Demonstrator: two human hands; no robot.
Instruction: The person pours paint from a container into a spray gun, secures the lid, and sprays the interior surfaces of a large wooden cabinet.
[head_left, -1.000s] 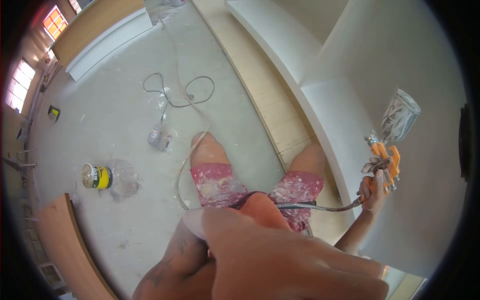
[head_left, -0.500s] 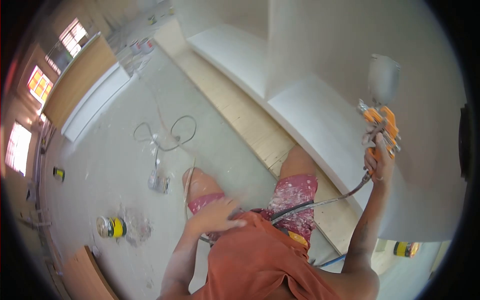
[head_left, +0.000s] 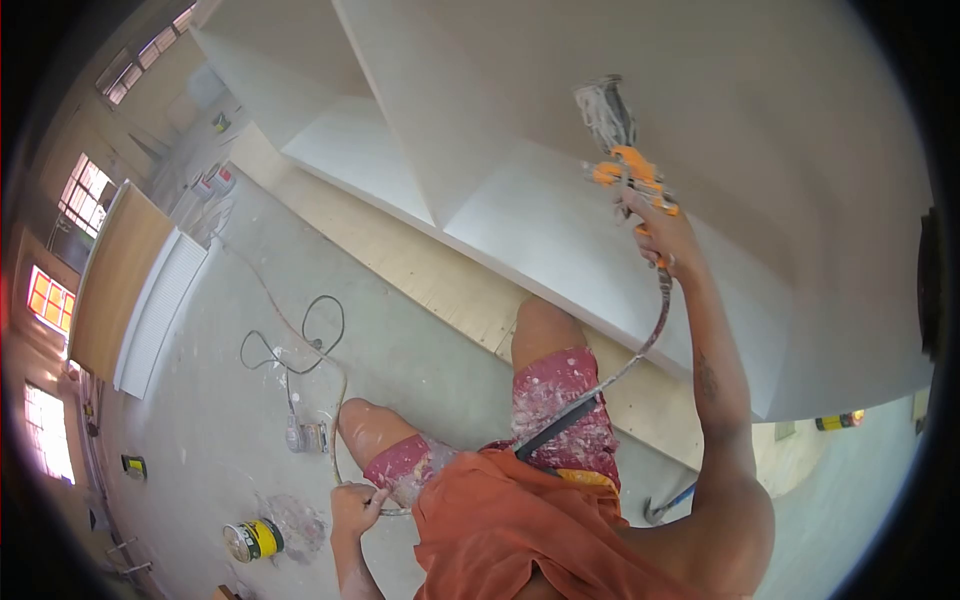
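Observation:
My right hand [head_left: 662, 232] is wrapped round the handle of an orange spray gun [head_left: 640, 170], raised in front of a large white cabinet [head_left: 560, 225]. A paint-streaked cup [head_left: 606, 112] sits on top of the gun. From the handle's base a paint-spattered hose [head_left: 655, 330] curves down across my lap. Low on the left, by my thigh, my left hand [head_left: 356, 508] is closed round the air hose [head_left: 340, 440], which runs on over the floor.
A yellow-and-black paint can [head_left: 262, 540] lies on the grey floor, with a smaller can [head_left: 134, 467] beyond. A looped cord [head_left: 335, 330] and a grey device [head_left: 300, 433] lie ahead. Plywood boards [head_left: 400, 235] run along the cabinet. A hammer [head_left: 668, 503] lies near my right hip.
My right hand and the spray gun have moved left, and the cup now tilts. My left hand has gone from in front of my body down to the hose and closed on it.

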